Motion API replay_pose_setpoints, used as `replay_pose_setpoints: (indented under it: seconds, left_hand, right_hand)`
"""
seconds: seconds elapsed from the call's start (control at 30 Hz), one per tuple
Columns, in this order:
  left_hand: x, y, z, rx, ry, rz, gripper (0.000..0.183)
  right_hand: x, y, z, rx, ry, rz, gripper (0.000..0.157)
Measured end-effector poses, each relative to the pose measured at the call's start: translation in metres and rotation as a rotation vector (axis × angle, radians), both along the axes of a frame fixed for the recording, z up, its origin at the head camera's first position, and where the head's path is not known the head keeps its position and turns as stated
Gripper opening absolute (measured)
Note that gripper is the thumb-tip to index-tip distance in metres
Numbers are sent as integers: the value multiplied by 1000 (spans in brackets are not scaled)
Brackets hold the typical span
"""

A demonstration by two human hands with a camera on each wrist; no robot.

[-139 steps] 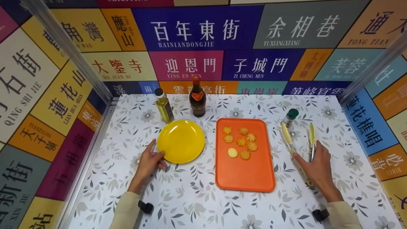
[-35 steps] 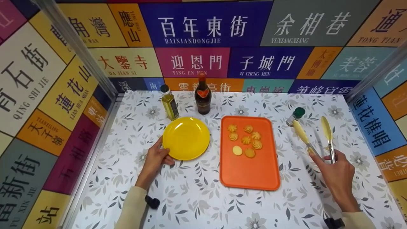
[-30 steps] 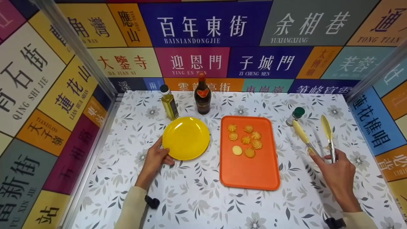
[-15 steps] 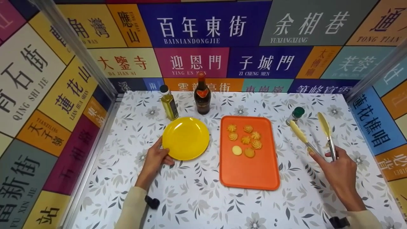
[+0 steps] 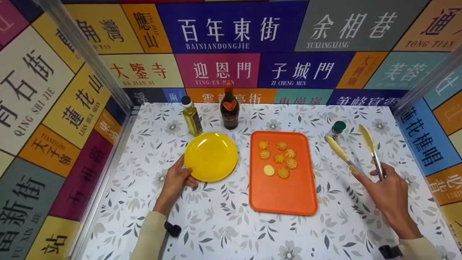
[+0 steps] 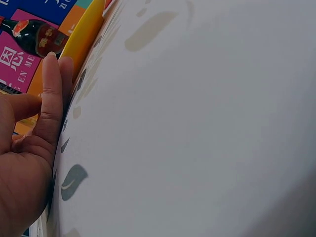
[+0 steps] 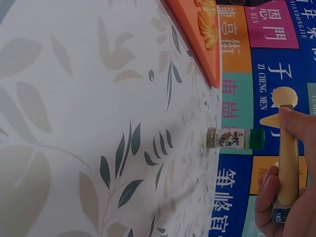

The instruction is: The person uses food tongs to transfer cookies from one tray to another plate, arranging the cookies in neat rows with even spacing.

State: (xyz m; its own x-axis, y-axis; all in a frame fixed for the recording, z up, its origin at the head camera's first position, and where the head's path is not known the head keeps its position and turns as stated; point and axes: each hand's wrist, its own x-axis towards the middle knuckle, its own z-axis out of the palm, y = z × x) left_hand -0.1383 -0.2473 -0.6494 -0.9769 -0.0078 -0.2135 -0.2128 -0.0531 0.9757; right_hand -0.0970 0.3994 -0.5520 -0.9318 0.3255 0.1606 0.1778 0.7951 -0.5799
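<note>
My left hand (image 5: 177,177) is at the left rim of a yellow plate (image 5: 211,157), thumb over the edge, index finger along its side. In the left wrist view, two fingers (image 6: 52,94) of it lie straight along the tablecloth beside the plate (image 6: 81,39). My right hand (image 5: 389,191) grips metal tongs (image 5: 375,162) with yellowish tips, their arms spread apart and nothing between them. One tip overlaps a small green-capped shaker (image 5: 336,129). Between the hands lies an orange tray (image 5: 283,198) with several piped cookies (image 5: 279,158) and two flat round ones (image 5: 269,170).
Behind the plate stand an oil bottle (image 5: 193,117) with a black cap and a dark bottle (image 5: 230,112) with a red top. Printed panels (image 5: 231,29) wall in the back and both sides. A floral cloth (image 5: 216,224) covers the table.
The right hand has moved right and lifted the tongs, their tips lately drifting a little back and left. The left hand has slid slightly further round the plate's rim. The cookies stay put.
</note>
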Motion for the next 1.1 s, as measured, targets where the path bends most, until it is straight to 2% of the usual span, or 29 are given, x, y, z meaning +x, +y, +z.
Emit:
replay_pose_setpoints:
  seconds: [0.13, 0.33, 0.6, 0.9, 1.1]
  left_hand:
    - [0, 0, 1, 5, -17, 2, 71]
    - [1, -2, 2, -20, -22, 12, 70]
    - [3, -1, 1, -31, -25, 21, 69]
    - [4, -1, 1, -20, 17, 2, 69]
    - [2, 1, 3, -16, -11, 6, 69]
  right_hand:
    - [-1, 0, 1, 19, 36, 23, 76]
    - [-5, -3, 3, 34, 67, 83, 80]
    - [-8, -7, 4, 59, 96, 130, 76]
    - [-8, -13, 3, 58, 124, 155, 71]
    - [-7, -16, 1, 54, 118, 164, 74]
